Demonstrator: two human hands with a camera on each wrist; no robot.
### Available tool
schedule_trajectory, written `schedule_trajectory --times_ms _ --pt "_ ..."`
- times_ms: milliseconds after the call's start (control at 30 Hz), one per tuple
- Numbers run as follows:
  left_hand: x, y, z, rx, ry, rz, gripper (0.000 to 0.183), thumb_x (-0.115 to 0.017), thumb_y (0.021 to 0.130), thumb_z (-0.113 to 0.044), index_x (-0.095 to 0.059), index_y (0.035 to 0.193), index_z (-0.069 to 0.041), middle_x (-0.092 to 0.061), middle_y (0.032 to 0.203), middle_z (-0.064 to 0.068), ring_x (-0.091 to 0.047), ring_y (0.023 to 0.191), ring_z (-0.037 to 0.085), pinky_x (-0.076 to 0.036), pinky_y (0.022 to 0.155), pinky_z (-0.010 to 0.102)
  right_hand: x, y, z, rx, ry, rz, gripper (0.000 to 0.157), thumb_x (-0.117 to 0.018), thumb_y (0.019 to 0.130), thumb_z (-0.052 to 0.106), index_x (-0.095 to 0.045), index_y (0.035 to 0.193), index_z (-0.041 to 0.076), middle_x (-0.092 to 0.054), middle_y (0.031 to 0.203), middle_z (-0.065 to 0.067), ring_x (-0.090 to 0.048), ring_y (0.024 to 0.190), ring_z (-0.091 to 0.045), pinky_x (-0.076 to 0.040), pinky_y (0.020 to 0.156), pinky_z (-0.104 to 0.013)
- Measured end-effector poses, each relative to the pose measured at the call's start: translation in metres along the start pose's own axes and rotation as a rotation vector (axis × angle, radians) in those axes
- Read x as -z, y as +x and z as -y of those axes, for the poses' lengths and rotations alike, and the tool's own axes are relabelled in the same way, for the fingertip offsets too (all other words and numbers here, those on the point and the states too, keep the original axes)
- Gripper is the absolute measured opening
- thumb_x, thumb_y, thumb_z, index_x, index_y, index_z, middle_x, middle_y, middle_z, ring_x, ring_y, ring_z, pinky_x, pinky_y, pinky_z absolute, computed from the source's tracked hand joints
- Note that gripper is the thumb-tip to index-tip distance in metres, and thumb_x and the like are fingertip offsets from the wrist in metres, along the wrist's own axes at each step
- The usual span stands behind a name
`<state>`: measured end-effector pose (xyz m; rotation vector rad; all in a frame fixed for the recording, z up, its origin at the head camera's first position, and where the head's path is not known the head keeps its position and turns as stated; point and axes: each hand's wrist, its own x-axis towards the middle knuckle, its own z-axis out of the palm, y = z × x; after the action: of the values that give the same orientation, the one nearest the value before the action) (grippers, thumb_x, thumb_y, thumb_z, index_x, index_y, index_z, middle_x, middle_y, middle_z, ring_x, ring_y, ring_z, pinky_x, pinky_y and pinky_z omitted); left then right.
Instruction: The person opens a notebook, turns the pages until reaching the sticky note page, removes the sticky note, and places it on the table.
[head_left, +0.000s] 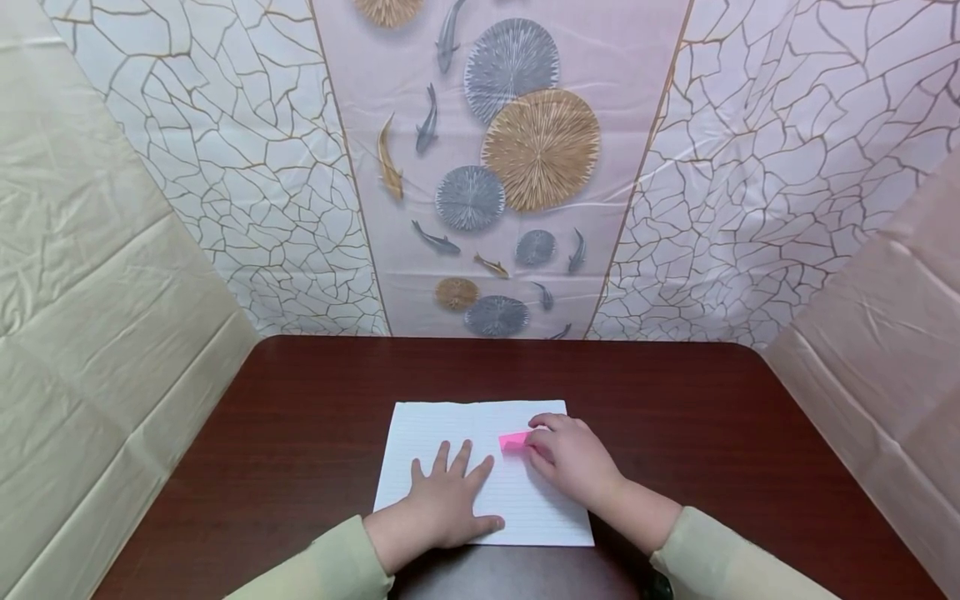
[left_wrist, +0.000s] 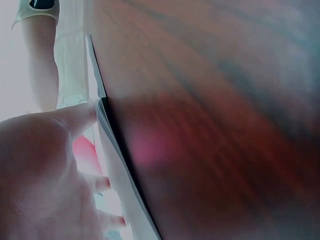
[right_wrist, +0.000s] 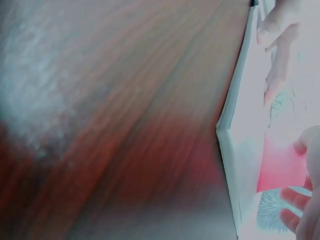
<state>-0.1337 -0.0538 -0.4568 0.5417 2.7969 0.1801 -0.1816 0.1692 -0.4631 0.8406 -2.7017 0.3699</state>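
An open lined notebook (head_left: 551, 517) lies on the dark wooden table. My left hand (head_left: 446, 502) rests on its left page with the fingers spread, the thumb reaching over near the bottom edge. On the right page, my right hand (head_left: 576, 460) pinches a pink sticky note (head_left: 513, 442) between thumb and fingers. From the right wrist, the pink sticky note (right_wrist: 280, 167) stands up from the paper, one side at the page and the other at my fingertips (right_wrist: 300, 146). Its right part is hidden behind the fingers in the head view.
The brown table (head_left: 300, 433) extends around the notebook on all sides. Behind its far edge hangs a patterned cloth (head_left: 495, 242) with fish and round leaf shapes. Beige cloth panels (head_left: 97, 317) flank the table left and right. A dark object shows at the right cuff (head_left: 686, 542).
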Motion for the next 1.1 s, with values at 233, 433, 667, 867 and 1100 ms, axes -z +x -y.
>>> schedule_trajectory --times_ms 233,433,667,867,1100 --pt "0.003 -0.002 0.0 0.004 -0.005 0.009 0.084 -0.055 0.085 -0.074 -0.038 0.154 -0.028 -0.027 0.161 0.013 -0.02 0.146 0.044 -0.024 0.102 0.075 0.001 0.002 0.0 -0.196 0.168 0.029 0.012 -0.077 0.086 0.02 -0.077 0.097 0.014 -0.068 0.11 -0.004 -0.065 0.103 -0.024 -0.051 0.094 -0.044" --pt "0.004 -0.004 0.0 0.008 -0.008 0.005 0.084 -0.056 0.084 -0.073 -0.038 0.153 -0.028 -0.028 0.16 0.013 -0.02 0.146 0.045 -0.024 0.102 0.076 0.0 0.002 -0.003 -0.347 0.346 0.03 0.008 -0.074 0.089 0.016 -0.077 0.096 0.014 -0.067 0.112 -0.004 -0.064 0.105 -0.024 -0.051 0.094 -0.044" --pt "0.002 -0.003 -0.001 0.004 -0.003 0.007 0.084 -0.055 0.085 -0.073 -0.038 0.153 -0.028 -0.027 0.161 0.013 -0.02 0.146 0.044 -0.025 0.102 0.075 0.0 0.001 -0.011 -0.453 0.494 0.011 0.008 -0.071 0.091 0.014 -0.076 0.097 0.012 -0.066 0.111 -0.005 -0.063 0.101 -0.022 -0.052 0.089 -0.042" --pt "0.002 -0.001 -0.002 0.006 0.004 0.015 0.084 -0.054 0.085 -0.074 -0.037 0.154 -0.029 -0.026 0.161 0.012 -0.02 0.146 0.044 -0.025 0.102 0.074 0.003 0.001 -0.015 -0.54 0.524 0.008 0.018 -0.069 0.094 0.018 -0.075 0.107 0.008 -0.065 0.116 -0.009 -0.058 0.094 -0.022 -0.051 0.082 -0.039" --pt "0.001 0.001 -0.001 0.003 -0.007 0.018 0.084 -0.055 0.085 -0.073 -0.037 0.154 -0.028 -0.025 0.161 0.012 -0.019 0.146 0.044 -0.024 0.102 0.075 0.003 -0.001 -0.02 -0.604 0.559 -0.021 0.023 -0.067 0.095 0.019 -0.073 0.111 0.003 -0.066 0.119 -0.014 -0.059 0.107 -0.029 -0.048 0.095 -0.048"
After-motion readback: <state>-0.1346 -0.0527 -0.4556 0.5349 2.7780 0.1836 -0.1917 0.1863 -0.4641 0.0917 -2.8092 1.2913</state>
